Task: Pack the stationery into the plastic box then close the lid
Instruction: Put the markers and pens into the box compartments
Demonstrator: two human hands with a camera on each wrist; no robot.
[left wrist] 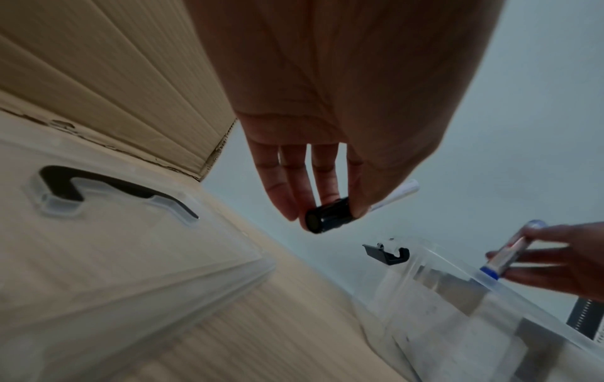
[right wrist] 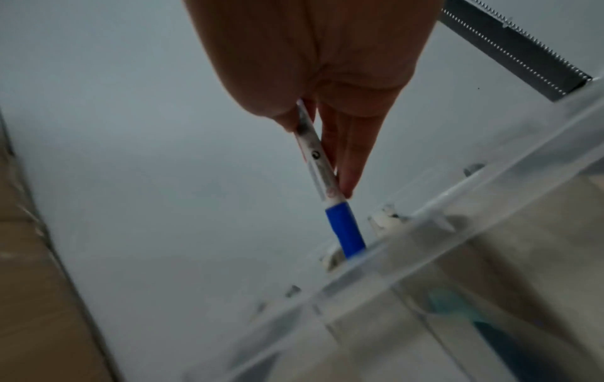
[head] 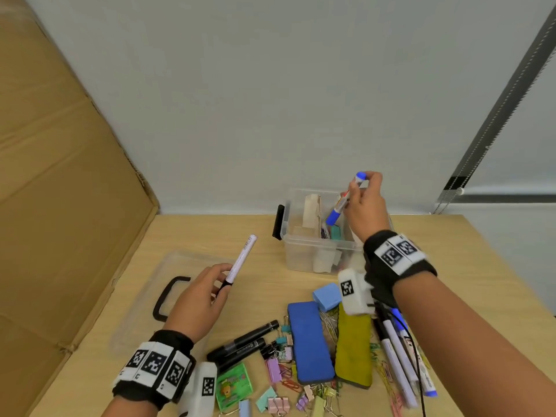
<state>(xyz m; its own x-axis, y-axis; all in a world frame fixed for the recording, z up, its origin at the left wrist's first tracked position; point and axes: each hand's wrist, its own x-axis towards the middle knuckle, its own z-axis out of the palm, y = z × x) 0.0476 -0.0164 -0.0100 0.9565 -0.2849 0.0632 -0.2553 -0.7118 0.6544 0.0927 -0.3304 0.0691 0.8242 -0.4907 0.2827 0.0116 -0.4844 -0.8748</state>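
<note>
A clear plastic box [head: 304,254] stands open at the back of the wooden table, with paper and small items inside. Above its right side my right hand [head: 365,203] pinches a blue-capped marker [head: 343,200], cap end pointing down into the box [right wrist: 408,261]; the marker [right wrist: 343,227] dips past the rim. My left hand [head: 201,296] hovers over the table left of the box and pinches a white marker with a black cap [head: 240,260] near its black end [left wrist: 328,215]. The clear lid [head: 144,296] with a black handle lies flat under the left hand.
Loose stationery lies at the front: black markers [head: 243,341], a blue eraser [head: 310,341], a yellow-green eraser [head: 353,347], a light blue block [head: 326,296], several binder clips [head: 278,368], a green packet [head: 233,386], more markers [head: 400,356]. A cardboard sheet [head: 60,176] stands left.
</note>
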